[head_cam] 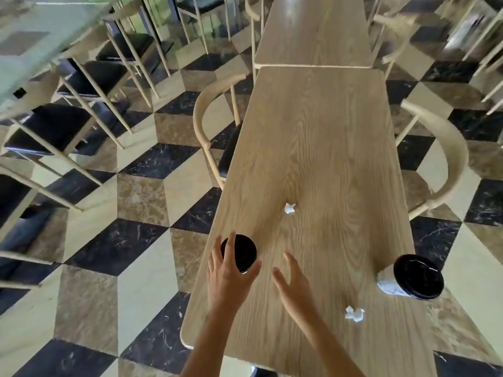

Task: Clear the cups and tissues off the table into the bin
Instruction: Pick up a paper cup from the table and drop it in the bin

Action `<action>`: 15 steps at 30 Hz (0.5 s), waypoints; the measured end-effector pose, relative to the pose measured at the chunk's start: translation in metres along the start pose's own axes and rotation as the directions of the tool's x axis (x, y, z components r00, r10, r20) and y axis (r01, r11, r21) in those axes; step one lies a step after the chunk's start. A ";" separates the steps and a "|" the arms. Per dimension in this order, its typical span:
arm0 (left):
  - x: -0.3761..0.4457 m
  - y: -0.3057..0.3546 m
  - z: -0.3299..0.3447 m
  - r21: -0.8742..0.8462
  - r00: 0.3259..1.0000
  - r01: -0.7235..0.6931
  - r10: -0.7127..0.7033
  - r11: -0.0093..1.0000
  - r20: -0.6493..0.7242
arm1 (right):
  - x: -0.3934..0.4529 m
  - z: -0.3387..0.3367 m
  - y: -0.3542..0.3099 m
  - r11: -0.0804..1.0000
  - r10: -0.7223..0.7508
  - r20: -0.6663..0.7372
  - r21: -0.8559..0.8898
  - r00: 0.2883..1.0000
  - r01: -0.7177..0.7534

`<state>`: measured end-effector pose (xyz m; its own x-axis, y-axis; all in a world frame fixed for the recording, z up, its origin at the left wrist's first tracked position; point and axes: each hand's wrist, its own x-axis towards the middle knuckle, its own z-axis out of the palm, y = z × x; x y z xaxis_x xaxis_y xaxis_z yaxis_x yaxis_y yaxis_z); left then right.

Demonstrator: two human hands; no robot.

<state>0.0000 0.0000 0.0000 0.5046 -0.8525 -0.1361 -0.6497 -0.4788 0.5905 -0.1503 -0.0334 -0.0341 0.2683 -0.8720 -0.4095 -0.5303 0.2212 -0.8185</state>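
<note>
A paper cup with a black lid [243, 251] stands near the left edge of the long wooden table [313, 148]. My left hand [228, 273] wraps around its near side, fingers spread and touching it. My right hand [292, 281] hovers open over the table just right of that cup, holding nothing. A second black-lidded cup [413, 277] stands at the table's right edge. One crumpled white tissue [290, 208] lies mid-table beyond my hands. Another crumpled tissue [354, 314] lies nearer, to the right of my right forearm. No bin is in view.
A light wooden chair [212, 123] is tucked in on the table's left and another chair [449, 159] on its right. A second table [315, 31] adjoins at the far end. Stools with black seats [81, 77] line the left over a checkered floor.
</note>
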 end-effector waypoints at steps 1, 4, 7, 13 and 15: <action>0.003 0.002 0.003 -0.015 1.000 0.007 -0.007 1.000 -0.002 | 0.005 0.000 0.001 1.000 0.003 0.010 0.016 1.000 -0.003; 0.005 0.000 0.009 -0.006 0.998 0.049 -0.050 0.999 -0.024 | 0.015 0.003 0.003 1.000 0.027 0.065 0.005 0.998 -0.027; 0.009 -0.004 0.013 -0.004 0.997 0.069 -0.069 0.998 -0.047 | 0.023 0.011 0.005 0.998 0.051 0.103 0.030 0.993 -0.054; 0.007 -0.002 0.008 -0.041 0.994 0.081 -0.084 0.996 -0.067 | 0.030 0.025 0.008 0.996 0.058 0.130 0.059 0.990 -0.066; 0.005 0.000 0.004 -0.109 0.992 0.108 -0.114 0.988 -0.046 | 0.028 0.026 0.005 0.995 0.056 0.134 0.069 0.989 -0.066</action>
<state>0.0004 -0.0051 -0.0037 0.6007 -0.7821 -0.1655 -0.5257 -0.5425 0.6553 -0.1243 -0.0455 -0.0607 0.3432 -0.7919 -0.5052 -0.4903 0.3077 -0.8154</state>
